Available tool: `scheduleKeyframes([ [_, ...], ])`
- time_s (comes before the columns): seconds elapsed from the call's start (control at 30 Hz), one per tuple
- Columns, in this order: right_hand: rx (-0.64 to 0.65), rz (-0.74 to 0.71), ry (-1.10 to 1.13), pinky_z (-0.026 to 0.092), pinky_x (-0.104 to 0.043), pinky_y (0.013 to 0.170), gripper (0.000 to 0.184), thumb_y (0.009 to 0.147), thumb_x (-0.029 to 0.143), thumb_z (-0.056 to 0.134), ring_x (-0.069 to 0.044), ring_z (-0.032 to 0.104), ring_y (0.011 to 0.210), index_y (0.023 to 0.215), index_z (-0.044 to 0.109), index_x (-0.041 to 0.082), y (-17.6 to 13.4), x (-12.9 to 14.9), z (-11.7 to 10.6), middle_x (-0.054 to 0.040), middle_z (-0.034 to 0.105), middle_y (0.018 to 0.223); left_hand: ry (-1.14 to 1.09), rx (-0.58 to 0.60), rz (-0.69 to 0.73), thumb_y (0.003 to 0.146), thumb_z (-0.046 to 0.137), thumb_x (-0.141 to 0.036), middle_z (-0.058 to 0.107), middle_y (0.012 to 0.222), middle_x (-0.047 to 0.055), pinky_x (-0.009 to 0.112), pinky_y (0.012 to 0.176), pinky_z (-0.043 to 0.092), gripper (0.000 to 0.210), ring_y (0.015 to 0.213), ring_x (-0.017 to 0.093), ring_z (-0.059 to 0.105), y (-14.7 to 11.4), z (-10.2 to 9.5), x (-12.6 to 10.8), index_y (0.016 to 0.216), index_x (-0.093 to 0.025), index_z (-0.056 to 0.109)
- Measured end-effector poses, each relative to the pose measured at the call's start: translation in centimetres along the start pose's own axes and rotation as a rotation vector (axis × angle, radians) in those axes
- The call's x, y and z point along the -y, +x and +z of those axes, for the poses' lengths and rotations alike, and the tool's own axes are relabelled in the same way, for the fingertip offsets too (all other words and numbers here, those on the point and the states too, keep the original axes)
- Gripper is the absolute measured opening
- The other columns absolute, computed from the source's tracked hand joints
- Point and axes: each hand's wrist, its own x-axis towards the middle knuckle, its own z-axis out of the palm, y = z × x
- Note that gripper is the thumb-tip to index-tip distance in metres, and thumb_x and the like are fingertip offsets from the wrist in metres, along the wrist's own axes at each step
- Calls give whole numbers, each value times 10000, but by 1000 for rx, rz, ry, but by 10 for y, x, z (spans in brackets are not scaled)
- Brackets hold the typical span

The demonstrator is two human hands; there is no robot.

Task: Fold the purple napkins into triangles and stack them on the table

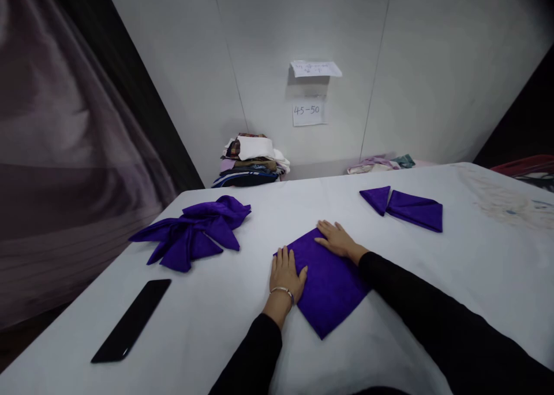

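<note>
A purple cloth [331, 291] lies flat in a squarish shape on the white table, one corner pointing toward me. My left hand [286, 276], with a bracelet at the wrist, rests on its left corner with the fingers stretched out. On the far right edge lies my right hand [336, 239], palm down, its fingers extended and slightly spread. Crumpled purple cloths [197, 233] form a loose heap to the left. At the back right, a folded purple cloth [418, 209] sits beside a small purple triangle of cloth [377, 197].
A black phone-like slab [132, 320] lies on the white table [225, 331] at the front left. Behind the table stand a stack of folded clothes [253, 161] and more garments [374, 164]. Paper notes [309, 112] hang on the wall. A curtain [64, 152] borders the left.
</note>
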Motion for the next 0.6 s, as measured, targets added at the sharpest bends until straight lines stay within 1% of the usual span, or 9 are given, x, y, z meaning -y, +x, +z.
scheduleKeyframes([
  [0.1,-15,128,42,72,-493,1064,683,865,599,230,-252,142,1342,1384,291,159,-6,-32,-10,-110,229,1456,-5,10,-1,852,306,-473,271,1438,159,415,1095,163,646,1341,269,178,0,-2,-2,1341,-52,341],
  [0.17,-35,172,122,112,-480,1066,647,876,574,228,-247,192,1331,1357,347,157,-15,-46,-19,-111,285,1435,-19,11,-2,850,309,-472,277,1434,165,422,1091,170,647,1340,271,182,0,-2,-1,1337,-48,345],
  [0.23,-58,200,183,194,-428,1062,622,896,542,184,-225,279,1301,1336,382,149,-31,-53,-27,-107,350,1405,-50,5,5,846,321,-474,285,1428,172,435,1083,181,647,1337,277,188,1,-2,2,1331,-48,353],
  [0.3,-113,230,246,293,-370,1026,612,901,525,193,-214,380,1245,1314,415,131,-54,-55,-33,-109,418,1363,-96,6,20,843,336,-479,279,1429,181,449,1076,191,652,1336,287,186,3,-2,6,1329,-44,352],
  [0.4,-192,266,381,425,-353,899,523,862,487,360,-233,544,1072,1224,525,148,-95,-51,-35,-103,571,1210,-170,-31,39,845,350,-478,259,1436,188,473,1070,190,648,1339,298,168,-1,-8,3,1328,-46,346],
  [0.47,-196,289,419,468,-354,798,454,833,429,427,-230,610,905,1174,569,166,-120,-48,-32,-88,651,1057,-214,-66,101,851,344,-487,274,1435,174,487,1073,173,629,1341,290,169,-11,-14,-11,1325,-74,356],
  [0.5,-190,300,419,474,-350,762,440,824,404,440,-223,620,840,1166,575,164,-130,-46,-31,-82,668,994,-235,-69,164,848,346,-503,288,1433,159,491,1077,160,626,1341,283,176,-18,-17,-21,1323,-96,364],
  [0.6,-186,311,394,467,-333,720,431,798,341,454,-204,615,751,1164,577,148,-147,-40,-27,-67,676,890,-281,-8,423,796,417,-551,316,1430,113,483,1090,128,652,1330,270,214,-46,-21,-59,1316,-159,382],
])
